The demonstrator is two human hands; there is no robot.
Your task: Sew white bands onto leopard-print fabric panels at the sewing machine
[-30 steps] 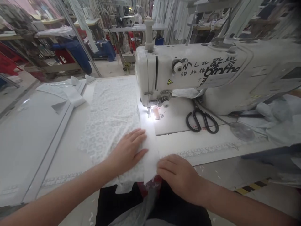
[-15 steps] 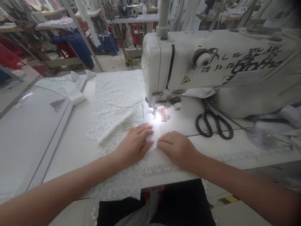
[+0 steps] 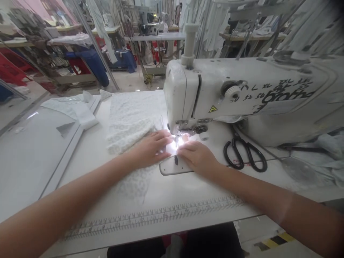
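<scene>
Both hands flat, palms down, pinning the white fabric [image 3: 129,125] on the surface: left hand [image 3: 150,148] and right hand [image 3: 197,157] flank the needle [image 3: 176,140] of the sewing machine [image 3: 242,96], fabric edge under the foot, no stitching visible, scissors [image 3: 244,154] idle beside.

Both forearms bare, no sleeves; dark clothing at lap, btm edge

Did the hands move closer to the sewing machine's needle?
Yes. Both the left hand and right hand slid forward from the table's near edge to the needle.
</scene>
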